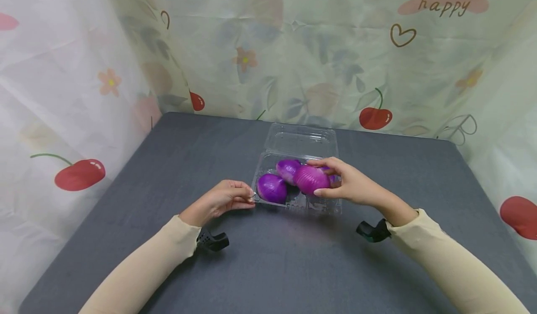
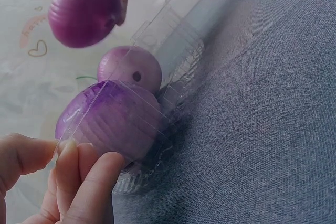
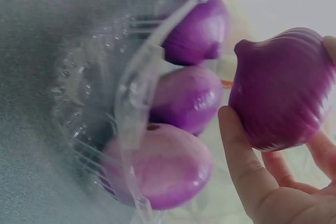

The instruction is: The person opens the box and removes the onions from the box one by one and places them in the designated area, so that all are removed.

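Observation:
A clear plastic clamshell box [image 1: 297, 208] lies on the table with its lid [image 1: 301, 139] folded back. My left hand [image 1: 228, 197] pinches the box's near left rim between thumb and fingers. In my right hand [image 1: 350, 183] is a purple onion [image 1: 312, 180], held above the box with the fingers curled round it. Inside the box sit three more onions: one at the left [image 1: 271, 188], one in the middle [image 3: 188, 98] and one at the right [image 3: 157, 166]. The right one is mostly hidden behind the held onion in the head view.
A dark grey table [image 1: 293, 267] lies under the box. Behind and beside it hangs a printed curtain [image 1: 285, 62] with cherries and hearts. A black wrist mount [image 1: 214, 240] sits at the left cuff, another black mount [image 1: 373, 231] at the right.

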A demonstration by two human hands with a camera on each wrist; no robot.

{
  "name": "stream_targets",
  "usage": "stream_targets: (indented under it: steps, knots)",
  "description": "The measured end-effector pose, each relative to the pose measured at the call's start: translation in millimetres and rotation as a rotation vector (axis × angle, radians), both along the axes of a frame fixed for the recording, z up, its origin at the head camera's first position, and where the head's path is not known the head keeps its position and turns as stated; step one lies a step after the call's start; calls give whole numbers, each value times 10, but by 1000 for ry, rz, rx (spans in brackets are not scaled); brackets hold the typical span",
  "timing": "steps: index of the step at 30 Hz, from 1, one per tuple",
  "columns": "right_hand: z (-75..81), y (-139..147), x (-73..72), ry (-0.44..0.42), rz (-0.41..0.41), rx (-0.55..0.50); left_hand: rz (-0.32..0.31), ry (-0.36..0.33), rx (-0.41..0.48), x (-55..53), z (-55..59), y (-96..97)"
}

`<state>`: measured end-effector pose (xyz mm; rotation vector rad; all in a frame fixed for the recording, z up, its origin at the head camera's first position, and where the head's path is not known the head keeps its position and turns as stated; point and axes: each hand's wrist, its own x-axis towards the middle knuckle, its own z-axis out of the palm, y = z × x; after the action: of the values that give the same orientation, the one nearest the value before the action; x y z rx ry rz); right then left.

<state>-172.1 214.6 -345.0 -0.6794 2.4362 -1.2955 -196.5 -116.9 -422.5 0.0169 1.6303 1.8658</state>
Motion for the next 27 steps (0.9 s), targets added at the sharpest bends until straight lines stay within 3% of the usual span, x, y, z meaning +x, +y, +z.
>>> stream_targets:
  steps: [10, 27]
  knots:
    - [121, 152, 62, -12, -53, -105, 17, -4, 2, 10, -1, 6]
    - [86, 368, 162, 0, -105, -282, 3, -2, 10, -4, -15, 0]
